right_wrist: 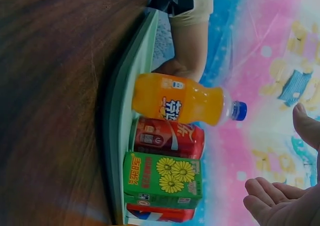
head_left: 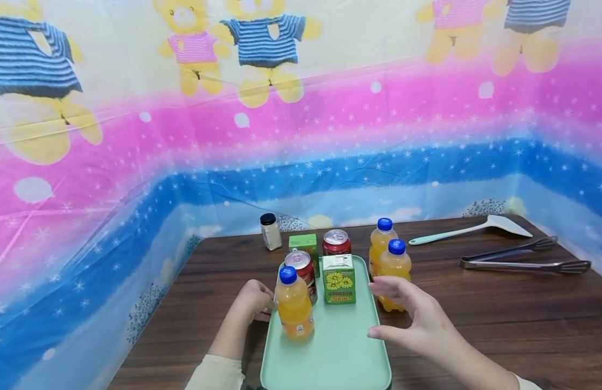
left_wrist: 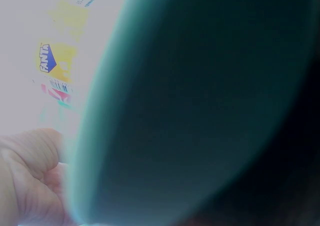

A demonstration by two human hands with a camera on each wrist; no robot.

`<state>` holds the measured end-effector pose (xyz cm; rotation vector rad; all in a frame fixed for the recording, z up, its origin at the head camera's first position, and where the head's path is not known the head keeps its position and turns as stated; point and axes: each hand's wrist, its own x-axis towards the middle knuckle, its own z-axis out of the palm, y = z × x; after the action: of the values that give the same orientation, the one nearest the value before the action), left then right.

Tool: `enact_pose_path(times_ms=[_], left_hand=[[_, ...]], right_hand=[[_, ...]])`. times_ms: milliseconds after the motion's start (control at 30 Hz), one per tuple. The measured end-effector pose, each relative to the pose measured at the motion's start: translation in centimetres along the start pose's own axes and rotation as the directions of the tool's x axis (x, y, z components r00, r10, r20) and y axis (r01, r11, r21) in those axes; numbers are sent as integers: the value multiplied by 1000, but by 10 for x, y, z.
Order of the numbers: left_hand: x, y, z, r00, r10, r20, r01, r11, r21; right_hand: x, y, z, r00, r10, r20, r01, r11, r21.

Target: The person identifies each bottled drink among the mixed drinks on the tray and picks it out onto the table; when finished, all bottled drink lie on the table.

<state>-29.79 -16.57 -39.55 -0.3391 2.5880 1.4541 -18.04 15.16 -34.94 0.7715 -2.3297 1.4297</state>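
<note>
A pale green tray (head_left: 345, 352) lies on the table. My left hand (head_left: 254, 300) grips its left rim, fingers curled at the edge; the left wrist view shows the thumb side of the hand (left_wrist: 32, 173) against the rim. An orange Fanta bottle (head_left: 295, 309) stands upright on the tray near that hand. Behind it are a red soda can (head_left: 303, 264), a green drink carton (head_left: 339, 284) with yellow flowers, another red can (head_left: 337, 244) and another green carton (head_left: 306, 245). My right hand (head_left: 423, 319) is held off the tray's right side, thumb and fingers spread, holding nothing.
Two more orange bottles, a rear one (head_left: 379, 238) and a nearer one (head_left: 396, 265), stand right of the tray. Farther right lie a white-headed spatula (head_left: 501, 225) and metal tongs (head_left: 520, 265). A black-capped jar (head_left: 270, 233) stands at the back. A printed curtain (head_left: 301, 184) encloses the table.
</note>
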Motion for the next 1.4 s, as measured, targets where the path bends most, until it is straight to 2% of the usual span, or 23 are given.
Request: enact_pose_path(times_ms=[400,833,1400], left_hand=[[1,-1,0,1000,4,3,-4,1000,-6],[-2,0,0,1000,1,-2,-1,1000,-13],[-2,1,-1,1000,-11,-9,11,1000,7]], right_hand=[[-7,4,4,998,1,60,-4,999,48],[-4,1,2,998,33,54,-34,999,33],[12,0,10,999,32,17,-33,999,34]])
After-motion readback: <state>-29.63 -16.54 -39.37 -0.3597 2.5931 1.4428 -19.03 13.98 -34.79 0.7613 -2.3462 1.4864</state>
